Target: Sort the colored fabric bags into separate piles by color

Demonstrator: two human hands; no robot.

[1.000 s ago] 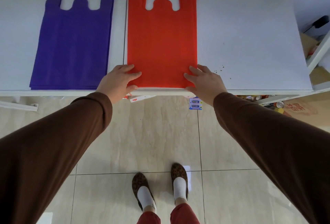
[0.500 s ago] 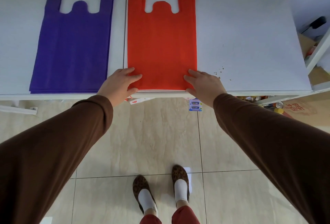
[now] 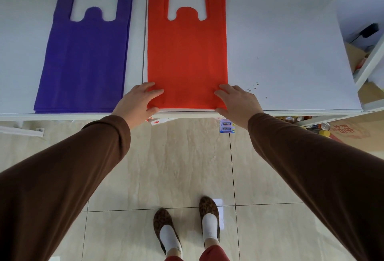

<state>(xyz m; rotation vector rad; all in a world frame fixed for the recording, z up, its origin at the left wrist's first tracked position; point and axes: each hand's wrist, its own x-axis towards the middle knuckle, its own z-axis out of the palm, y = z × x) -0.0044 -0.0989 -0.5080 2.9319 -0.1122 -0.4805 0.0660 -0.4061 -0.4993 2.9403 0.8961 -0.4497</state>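
Observation:
A flat stack of red fabric bags [image 3: 187,52] lies in the middle of the white table [image 3: 286,52], handles pointing away from me. To its left lies a separate stack of purple bags [image 3: 85,59]. My left hand [image 3: 138,100] rests with straight fingers on the red stack's near left corner. My right hand [image 3: 239,100] rests the same way on its near right corner. Both thumbs sit at the table's front edge.
A seam [image 3: 144,36] between two table halves runs between the piles. Small crumbs [image 3: 254,87] dot the table right of the red pile. A shelf unit [image 3: 365,57] stands at the right. Cans and a cardboard box [image 3: 351,131] lie on the floor beneath it.
Both hands have stayed on the red stack's near corners, with only slight shifts along its edges. The camera view has tilted a little.

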